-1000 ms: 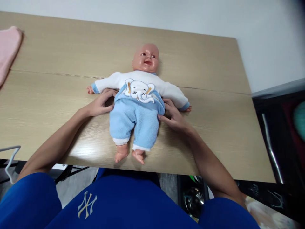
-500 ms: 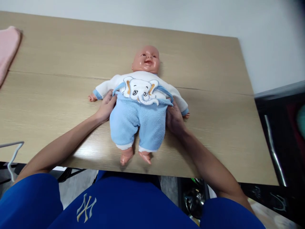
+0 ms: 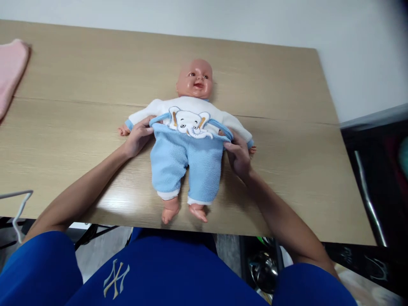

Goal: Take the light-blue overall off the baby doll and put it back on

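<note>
A baby doll [image 3: 195, 80] lies on its back on the wooden table, head away from me and feet near the front edge. It wears a white long-sleeved top [image 3: 156, 109] with pale blue cuffs and light blue fleece overalls [image 3: 204, 165] with an elephant-face bib [image 3: 189, 122]. My left hand [image 3: 139, 135] grips the waist edge of the overalls on the left, fingers partly under the cloth. Opposite it, my right hand [image 3: 238, 152] pinches the right waist edge, thumb on top. Between the hands the waistband is pulled wide, and the bib droops a little.
Pink cloth [image 3: 11, 72] lies at the table's [image 3: 287, 93] left end. A white wire-like hook [image 3: 23, 202] juts in at the lower left. Below the front edge, a dark container [image 3: 264, 267] holds shiny metal things. Dark items and a metal bar [image 3: 369, 199] are beyond the right edge.
Both hands have shifted slightly outward and up, stretching the overalls' waist wider. The bib has sagged, and the trouser legs are pulled up and straighter. My right thumb now shows on top of the cloth.
</note>
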